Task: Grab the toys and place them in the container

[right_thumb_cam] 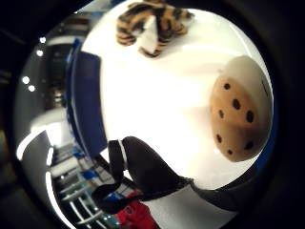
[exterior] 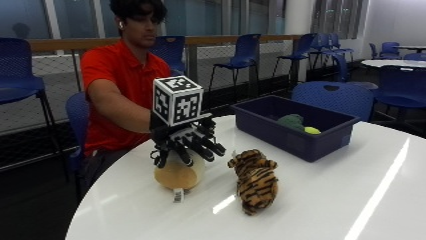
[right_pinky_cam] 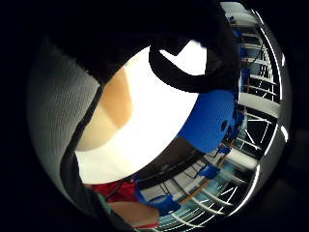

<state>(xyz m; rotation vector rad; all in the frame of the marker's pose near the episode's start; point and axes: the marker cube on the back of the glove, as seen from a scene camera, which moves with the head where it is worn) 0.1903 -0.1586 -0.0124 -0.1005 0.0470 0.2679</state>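
Hand: gloved right hand (exterior: 185, 142), fingers spread and holding nothing, just above the tan spotted plush (exterior: 178, 173).
Left to do: that plush and the tiger plush (exterior: 255, 180) beside it lie on the white tabletop (exterior: 346, 190).
Done: green toy (exterior: 291, 121) already inside the blue container (exterior: 293, 127).

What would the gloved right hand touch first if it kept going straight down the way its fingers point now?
Most likely the tan spotted plush toy on the white table: the gloved right hand hovers just above it, fingers spread and angled downward. The tiger plush lies beside that line, though depth is hard to judge.
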